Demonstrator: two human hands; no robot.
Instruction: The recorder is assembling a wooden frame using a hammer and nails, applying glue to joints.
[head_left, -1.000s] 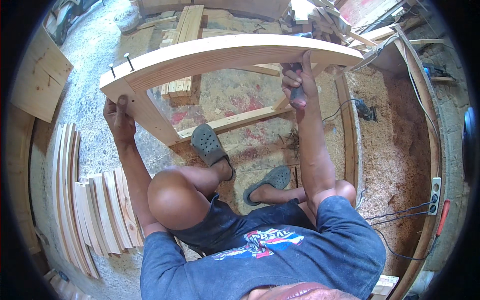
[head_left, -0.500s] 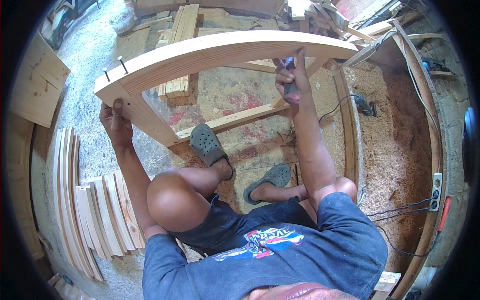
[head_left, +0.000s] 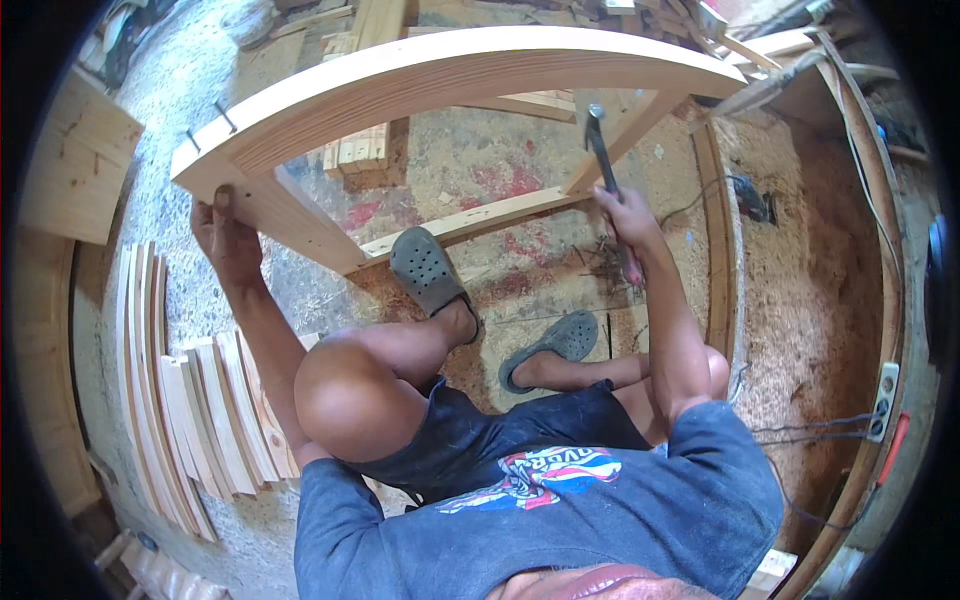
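A pale wooden frame [head_left: 430, 82] stands in front of me, its long side upward. Two nails [head_left: 227, 117] stick up, partly driven, from the top near its left corner. Below that corner, my left hand [head_left: 230, 240] pinches the frame's left end piece, thumb on the near face; the other fingers are partly hidden. My right hand [head_left: 630, 215] is closed round the handle of a hammer [head_left: 602, 150], in front of the frame's right end. The hammer's metal head points up and away from me, apart from the nails. The grip's reddish end shows below my fist.
Wooden strips [head_left: 215, 420] lie on the floor at my left. A wooden panel [head_left: 85, 160] stands far left. More boards [head_left: 360, 150] lie beyond the frame. At the right are a sawdust-covered area [head_left: 800, 290], a power strip [head_left: 882, 402] with cords and a red-handled tool [head_left: 893, 450].
My right hand has come away from the frame's top board and moved right and nearer, now with the hammer raised head-up. My left hand stays at the frame's left corner.
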